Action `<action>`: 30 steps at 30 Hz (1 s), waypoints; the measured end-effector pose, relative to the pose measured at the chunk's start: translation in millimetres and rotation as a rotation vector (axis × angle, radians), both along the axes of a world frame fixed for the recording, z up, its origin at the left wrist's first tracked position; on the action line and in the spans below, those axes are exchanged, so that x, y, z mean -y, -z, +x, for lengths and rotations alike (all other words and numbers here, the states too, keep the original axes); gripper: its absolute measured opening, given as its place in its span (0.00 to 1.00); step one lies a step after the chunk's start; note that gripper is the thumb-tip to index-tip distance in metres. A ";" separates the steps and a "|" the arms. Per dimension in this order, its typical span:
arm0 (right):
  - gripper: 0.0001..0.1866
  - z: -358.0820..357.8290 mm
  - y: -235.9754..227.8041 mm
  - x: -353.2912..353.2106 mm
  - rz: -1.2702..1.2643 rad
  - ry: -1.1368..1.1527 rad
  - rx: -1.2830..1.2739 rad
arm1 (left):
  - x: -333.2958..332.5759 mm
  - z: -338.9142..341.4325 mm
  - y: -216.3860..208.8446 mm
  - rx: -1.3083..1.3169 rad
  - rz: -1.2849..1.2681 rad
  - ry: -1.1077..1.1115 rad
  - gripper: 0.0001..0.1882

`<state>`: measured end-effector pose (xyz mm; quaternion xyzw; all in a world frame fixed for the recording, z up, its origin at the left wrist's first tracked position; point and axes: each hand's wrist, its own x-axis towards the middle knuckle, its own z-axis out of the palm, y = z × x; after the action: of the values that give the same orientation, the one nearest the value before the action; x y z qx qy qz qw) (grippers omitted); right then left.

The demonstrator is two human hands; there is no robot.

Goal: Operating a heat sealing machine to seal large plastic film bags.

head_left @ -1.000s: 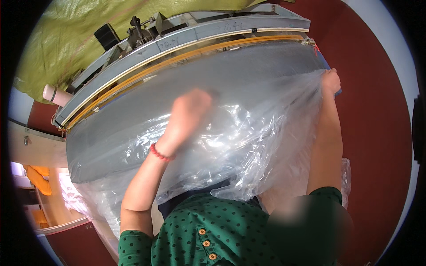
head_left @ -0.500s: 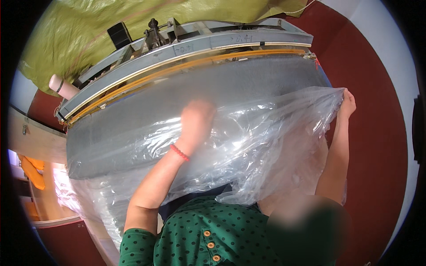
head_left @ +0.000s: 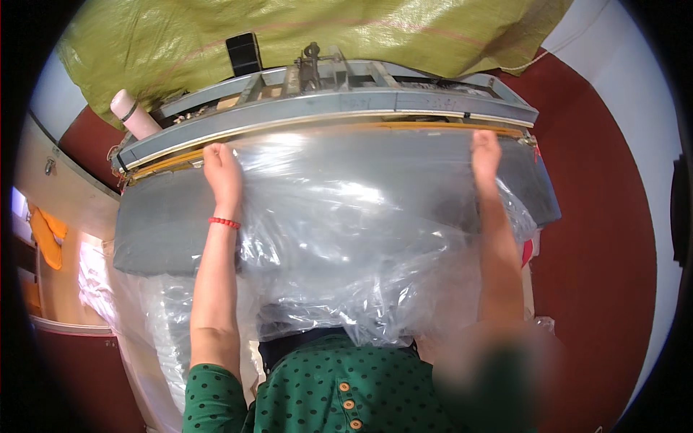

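Note:
A sheet of clear plastic film (head_left: 346,216) stretches between my two hands over a grey work surface (head_left: 159,216). My left hand (head_left: 222,173), below which a red bead bracelet circles the wrist, is closed on the film's far left corner. At the right, my right hand (head_left: 486,153) grips the far edge of the same film. Both hands are beside the orange strip (head_left: 426,125) at the front of a metal sealing machine frame (head_left: 325,107). The near part of the film hangs in folds against my body.
A pink bottle (head_left: 135,115) stands at the frame's left end, and a black phone (head_left: 244,54) leans behind it. Yellow-green woven sheeting (head_left: 404,36) hangs at the back. More clear plastic (head_left: 170,325) drapes down at the left. Dark red floor (head_left: 599,238) lies to the right.
My left hand has moved far and left and now holds the film's edge. My right hand has come left and farther away, drawing the film toward the machine. My view has shifted slightly.

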<state>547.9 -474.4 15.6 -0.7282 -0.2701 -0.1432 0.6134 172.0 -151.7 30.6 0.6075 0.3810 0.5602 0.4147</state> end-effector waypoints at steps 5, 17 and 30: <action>0.08 -5.8 35.4 -67.6 0.101 -0.086 -0.125 | -53.4 -18.9 33.1 -0.218 0.029 -0.213 0.09; 0.08 -10.9 19.3 -68.0 0.243 -0.002 -0.282 | -77.0 -20.2 42.9 0.112 -0.113 -0.340 0.06; 0.10 -40.2 -3.0 -17.7 -0.068 0.078 0.267 | -33.5 -60.3 -5.2 -0.191 -0.324 0.314 0.13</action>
<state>507.7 -456.7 18.6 -0.7331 -0.3254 -0.2534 0.5409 111.7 -118.2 35.8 0.6352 0.4042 0.3605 0.5506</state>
